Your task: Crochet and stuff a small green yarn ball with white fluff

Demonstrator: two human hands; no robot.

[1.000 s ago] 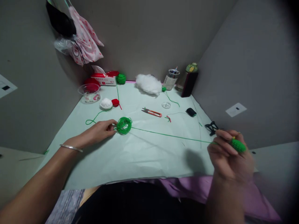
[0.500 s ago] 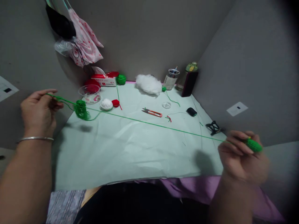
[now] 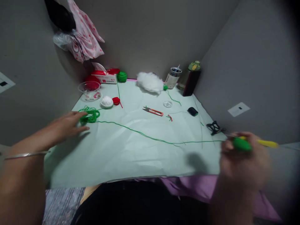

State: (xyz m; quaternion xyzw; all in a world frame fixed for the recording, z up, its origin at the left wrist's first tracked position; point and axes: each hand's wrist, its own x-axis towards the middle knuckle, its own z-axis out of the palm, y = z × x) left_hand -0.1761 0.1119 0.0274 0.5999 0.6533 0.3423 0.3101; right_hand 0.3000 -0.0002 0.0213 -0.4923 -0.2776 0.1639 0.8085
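My left hand (image 3: 67, 126) is over the table's left side, fingers apart, its fingertips at a loose bundle of green yarn (image 3: 92, 115) that lies on the cloth. From the bundle a slack green strand (image 3: 140, 133) runs across the table to the right. My right hand (image 3: 246, 159), smeared by motion, is closed around a green crocheted piece (image 3: 242, 144) and a yellow-handled tool (image 3: 268, 143) at the table's right edge.
Orange snips (image 3: 153, 111) lie mid-table, with white stuffing (image 3: 150, 82), a can of pens (image 3: 173, 78) and a bottle (image 3: 187, 78) behind. White yarn (image 3: 107, 101), red yarn (image 3: 116, 100) and a clear tub (image 3: 90, 91) stand left. A black clip (image 3: 214, 127) lies right.
My left hand has let go of the raised yarn and come down to the right. The bundle now lies spread on the table, the strand has gone slack, and the yellow handle shows.
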